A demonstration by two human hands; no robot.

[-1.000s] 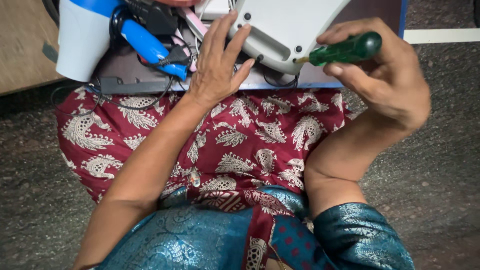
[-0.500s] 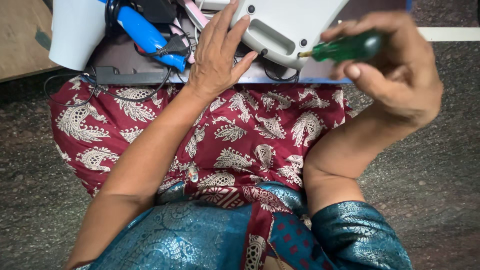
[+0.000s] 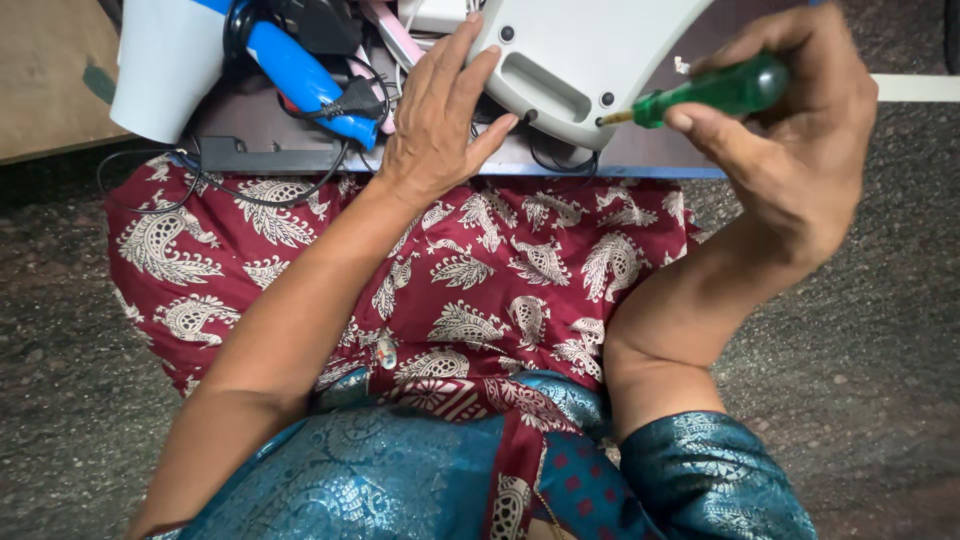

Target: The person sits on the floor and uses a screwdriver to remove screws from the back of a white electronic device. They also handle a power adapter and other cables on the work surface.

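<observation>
The right hand (image 3: 800,130) is clamped around the green handle of a screwdriver (image 3: 700,95), fingers curled over it and the thumb pressed along its underside. The screwdriver lies nearly level, its long axis running left to right with a slight downward tilt toward the tip. The metal tip points left and meets the lower right edge of a white plastic casing (image 3: 590,55) near a small dark screw hole. The casing rests at the top of the view on a dark board (image 3: 650,155) across the person's lap, its slotted side facing up. The left hand (image 3: 440,115) lies flat and open, fingers spread, on the casing's left end, pressing on it without gripping. To the left sit a blue-handled tool (image 3: 300,75) with a black cord and a pale cone-shaped part (image 3: 165,65). Red patterned cloth (image 3: 480,270) covers the lap below.
</observation>
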